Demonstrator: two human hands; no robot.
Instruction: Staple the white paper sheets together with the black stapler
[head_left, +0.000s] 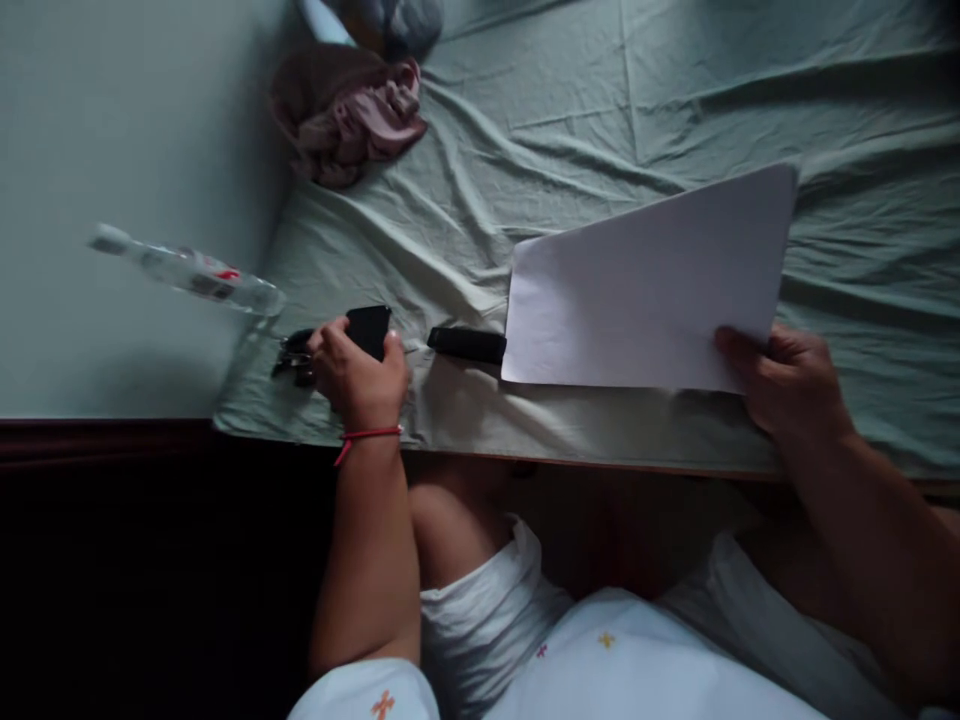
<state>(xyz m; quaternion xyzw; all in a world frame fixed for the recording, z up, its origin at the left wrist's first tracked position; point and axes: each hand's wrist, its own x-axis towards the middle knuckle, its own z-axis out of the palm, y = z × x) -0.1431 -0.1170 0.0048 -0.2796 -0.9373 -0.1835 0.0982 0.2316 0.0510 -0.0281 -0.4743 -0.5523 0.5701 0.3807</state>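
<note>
My left hand (361, 372), with a red cord at its wrist, has its thumb and fingers closed around a flat black object (369, 328) with straight edges. What kind of object it is I cannot tell. Just left of that hand lies a dark bunch of small things (295, 358) with shiny bits, too blurred to name. My right hand (787, 375) pinches white paper (637, 290) at its lower right corner, thumb on top. The paper is tilted, its right end raised. A black oblong item (466, 344) sticks out from under its left edge.
A wrinkled green sheet (555, 130) covers the surface in front of me. A clear plastic bottle (202, 278) with a white cap is at the left, by the pale wall (135, 120). Crumpled pink cloth (352, 115) lies at the back left. The surface's front edge (600, 463) runs above my knees.
</note>
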